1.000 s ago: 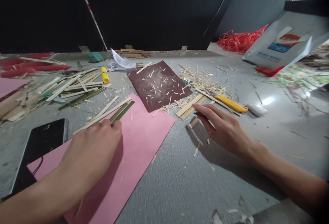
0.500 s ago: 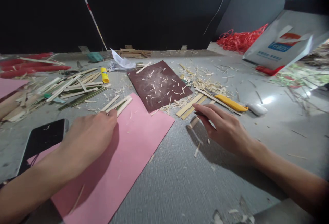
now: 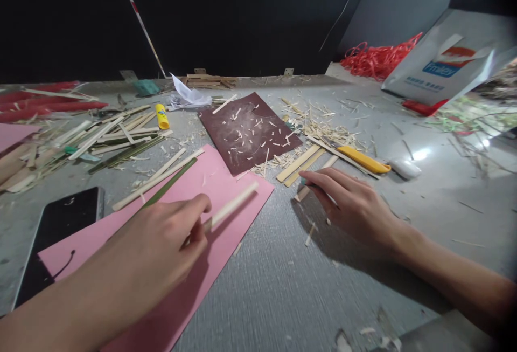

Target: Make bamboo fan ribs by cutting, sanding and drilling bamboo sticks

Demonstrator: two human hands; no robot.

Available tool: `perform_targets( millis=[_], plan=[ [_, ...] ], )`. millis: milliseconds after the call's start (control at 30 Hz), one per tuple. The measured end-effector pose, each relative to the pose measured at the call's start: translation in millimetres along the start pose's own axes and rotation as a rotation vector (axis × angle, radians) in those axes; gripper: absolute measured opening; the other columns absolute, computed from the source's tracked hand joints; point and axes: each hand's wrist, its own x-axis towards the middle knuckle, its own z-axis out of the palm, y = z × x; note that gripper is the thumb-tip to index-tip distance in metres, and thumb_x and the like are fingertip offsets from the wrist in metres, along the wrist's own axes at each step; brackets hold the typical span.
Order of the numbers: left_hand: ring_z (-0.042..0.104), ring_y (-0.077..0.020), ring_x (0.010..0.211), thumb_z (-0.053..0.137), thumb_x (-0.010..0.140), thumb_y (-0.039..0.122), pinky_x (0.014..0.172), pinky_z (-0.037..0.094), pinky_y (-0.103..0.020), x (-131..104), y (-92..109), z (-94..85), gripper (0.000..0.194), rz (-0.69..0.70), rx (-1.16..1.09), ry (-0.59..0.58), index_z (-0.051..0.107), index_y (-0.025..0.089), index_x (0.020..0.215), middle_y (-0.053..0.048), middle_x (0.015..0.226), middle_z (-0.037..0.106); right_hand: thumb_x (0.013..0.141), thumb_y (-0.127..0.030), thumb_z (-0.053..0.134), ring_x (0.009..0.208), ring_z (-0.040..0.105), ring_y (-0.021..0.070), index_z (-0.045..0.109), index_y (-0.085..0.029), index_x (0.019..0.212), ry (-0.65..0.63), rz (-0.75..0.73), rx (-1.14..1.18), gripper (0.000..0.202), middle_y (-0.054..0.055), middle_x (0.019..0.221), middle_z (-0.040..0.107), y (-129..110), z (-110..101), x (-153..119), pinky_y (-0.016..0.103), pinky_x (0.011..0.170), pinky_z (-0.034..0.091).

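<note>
My left hand [image 3: 173,233] pinches a pale wooden strip [image 3: 234,204] that points up and right over the pink sheet [image 3: 214,179]. Beside it, a green-edged strip [image 3: 172,182] and pale strips [image 3: 159,174] lie at the sheet's upper left. My right hand [image 3: 351,204] rests on the grey table with its fingertips together on a small dark item with a bluish tip [image 3: 304,180], mostly hidden by the fingers. Just beyond those fingertips are flat wooden strips [image 3: 299,163] and a yellow-handled cutter [image 3: 363,159].
A dark red sheet [image 3: 250,131] carries shavings. At left are a phone [image 3: 60,228], a glue stick [image 3: 162,117] and heaped strips [image 3: 121,133]. Crumpled white paper [image 3: 188,96] lies at the back. A white bag [image 3: 440,61] and red ribbon [image 3: 375,61] stand at the right back.
My left hand has moved right and toward me, lifting a pale strip away from the others by the pink sheet. My right hand has barely moved.
</note>
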Motion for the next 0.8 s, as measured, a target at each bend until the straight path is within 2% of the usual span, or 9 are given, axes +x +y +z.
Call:
perform_targets(
  millis=[100, 233, 333, 433, 533, 633, 733, 800],
  plan=[
    [0.045, -0.0124, 0.052, 0.042, 0.094, 0.018, 0.054, 0.029, -0.027, -4, 8, 3.8, 0.019, 0.043, -0.147, -0.026, 0.047, 0.024, 0.076, 0.005, 0.061, 0.053, 0.087, 0.004, 0.048, 0.104, 0.069, 0.0241, 0.056, -0.016, 0.14, -0.004, -0.004, 0.002, 0.056, 0.012, 0.121, 0.07, -2, 0, 1, 0.037, 0.085, 0.059],
    [0.051, -0.0105, 0.054, 0.048, 0.092, 0.017, 0.052, 0.033, -0.025, -4, 16, 14.4, 0.012, 0.059, -0.35, -0.116, 0.054, 0.023, 0.084, 0.006, 0.065, 0.058, 0.09, 0.003, 0.048, 0.103, 0.069, 0.0229, 0.058, -0.015, 0.137, -0.003, -0.01, -0.01, 0.051, 0.011, 0.12, 0.071, -4, -2, 2, 0.035, 0.082, 0.059],
    [0.053, -0.0104, 0.057, 0.047, 0.094, 0.014, 0.055, 0.034, -0.025, -4, 20, 23.2, 0.013, 0.05, -0.421, -0.177, 0.054, 0.021, 0.085, 0.005, 0.068, 0.059, 0.093, 0.001, 0.051, 0.098, 0.069, 0.0221, 0.061, -0.014, 0.13, -0.004, -0.046, -0.034, 0.042, 0.01, 0.114, 0.072, -6, -5, 3, 0.034, 0.078, 0.057],
    [0.051, -0.011, 0.059, 0.045, 0.095, 0.014, 0.056, 0.034, -0.026, -3, 22, 29.4, 0.015, 0.079, -0.456, -0.179, 0.053, 0.021, 0.085, 0.004, 0.07, 0.058, 0.097, -0.003, 0.052, 0.093, 0.069, 0.0219, 0.065, -0.015, 0.123, -0.026, -0.086, -0.051, 0.031, 0.008, 0.107, 0.072, -8, -8, 6, 0.034, 0.075, 0.056],
    [0.049, -0.012, 0.06, 0.041, 0.098, 0.016, 0.057, 0.034, -0.027, -3, 24, 31.6, 0.02, 0.113, -0.447, -0.169, 0.051, 0.021, 0.081, 0.003, 0.071, 0.057, 0.1, -0.006, 0.049, 0.092, 0.069, 0.0225, 0.067, -0.014, 0.119, -0.068, -0.102, -0.039, 0.027, 0.009, 0.105, 0.072, -12, -12, 9, 0.033, 0.072, 0.056],
    [0.054, -0.0138, 0.066, 0.038, 0.1, 0.017, 0.061, 0.039, -0.028, -5, 23, 31.4, 0.025, 0.175, -0.377, -0.183, 0.055, 0.02, 0.082, 0.0, 0.079, 0.06, 0.1, -0.006, 0.047, 0.092, 0.07, 0.0224, 0.068, -0.014, 0.115, -0.103, -0.104, 0.01, 0.027, 0.01, 0.108, 0.073, -14, -15, 9, 0.034, 0.072, 0.056],
    [0.06, -0.0153, 0.067, 0.036, 0.101, 0.017, 0.059, 0.041, -0.029, -9, 21, 32.8, 0.031, 0.297, -0.245, -0.202, 0.064, 0.019, 0.087, -0.004, 0.086, 0.063, 0.1, -0.007, 0.049, 0.093, 0.072, 0.0222, 0.068, -0.015, 0.114, -0.075, -0.132, 0.048, 0.025, 0.009, 0.111, 0.075, -15, -16, 6, 0.035, 0.077, 0.058],
    [0.06, -0.0149, 0.063, 0.037, 0.102, 0.017, 0.056, 0.04, -0.028, -13, 20, 35.8, 0.032, 0.377, -0.164, -0.161, 0.067, 0.02, 0.091, -0.003, 0.083, 0.064, 0.099, -0.006, 0.051, 0.094, 0.073, 0.0217, 0.067, -0.015, 0.114, -0.034, -0.159, 0.073, 0.024, 0.009, 0.112, 0.076, -16, -14, 4, 0.036, 0.08, 0.059]
  ],
)
